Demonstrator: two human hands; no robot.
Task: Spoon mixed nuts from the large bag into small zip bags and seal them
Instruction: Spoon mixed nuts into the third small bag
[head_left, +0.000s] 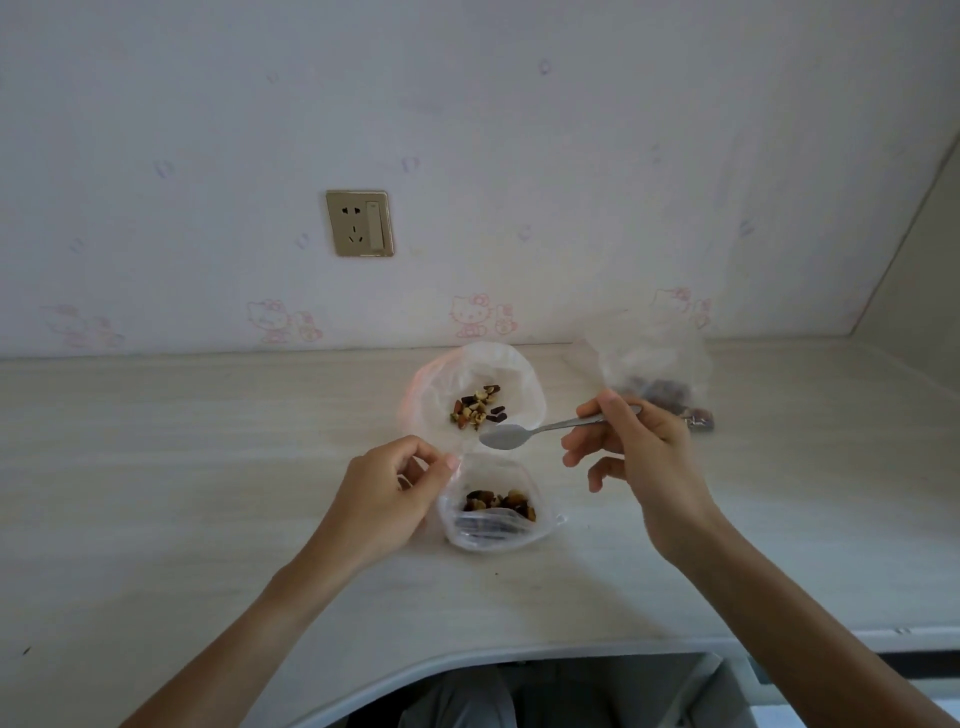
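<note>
The large clear bag (514, 371) stands open at the middle of the desk, with mixed nuts (477, 407) at its bottom. Just in front of it a small zip bag (488, 535) stands open and holds some nuts (500, 503). My left hand (389, 486) pinches the small bag's left rim. My right hand (631, 447) grips the handle of a metal spoon (506, 435). The spoon's bowl looks empty and hovers between the two bag mouths.
A filled small bag (657, 382) sits at the back right, near the wall. The pale wooden desk (208, 467) has a curved front edge cut in toward me. A wall socket (359, 223) is above the desk.
</note>
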